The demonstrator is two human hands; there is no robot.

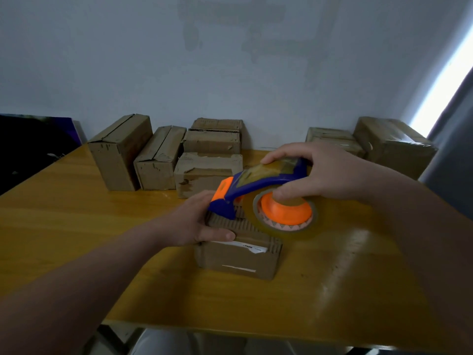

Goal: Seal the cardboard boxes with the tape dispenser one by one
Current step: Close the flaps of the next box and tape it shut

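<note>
Right-hand grip: the right hand (330,172) is curled round the handle of the blue and orange plastic tape dispenser (258,183), with the fingers over the top and the thumb against the orange hub of the roll of clear tape (284,222).

Left-hand grip: the left hand (194,224) holds the left end of the small brown cardboard box (238,257). The thumb lies along the near top edge. The fingers reach over the far-left corner and are partly hidden by the dispenser.

Dispenser: lies across the box top, orange-tipped head down at the far-left part of the ribbed top, roll overhanging the right end. Whether tape is laid on the box cannot be told.

Box: sits on the yellow wooden surface (76,213), near the middle, well apart from the far row. A torn white label (245,245) shows at its near top edge.

Far row, along the pale wall (230,60), left to right:
- tall long carton (120,152), just beside it a lower long carton (158,160)
- three flat cartons one behind the other: front carton (210,172), middle carton (212,140), rear carton (217,124)
- low carton (332,138), partly behind the right hand
- large glossy carton (394,144) at the far right

Far left: a dark panel (30,144) beside the surface, detail unclear.
</note>
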